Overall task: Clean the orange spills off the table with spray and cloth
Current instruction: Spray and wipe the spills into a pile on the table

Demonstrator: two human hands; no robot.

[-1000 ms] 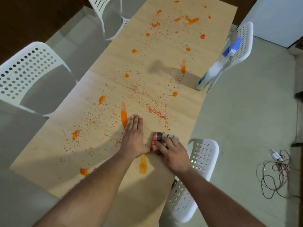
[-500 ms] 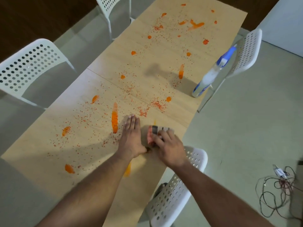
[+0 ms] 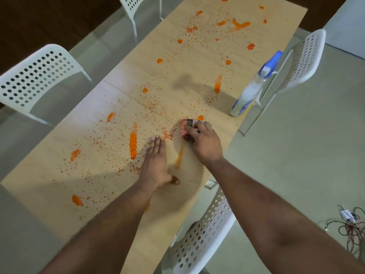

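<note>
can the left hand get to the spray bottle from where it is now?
Probably, but only by reaching across. The spray bottle stands at the table's right edge, beyond the right hand gripping the cloth. The left hand lies flat, holding nothing.

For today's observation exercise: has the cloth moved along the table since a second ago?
Yes. The right hand pushed the cloth farther up the table, toward the spray bottle.

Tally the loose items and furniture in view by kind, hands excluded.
Chairs: 4
Table: 1
Spray bottle: 1
Cloth: 1
Cable bundle: 1
Total: 8
</note>
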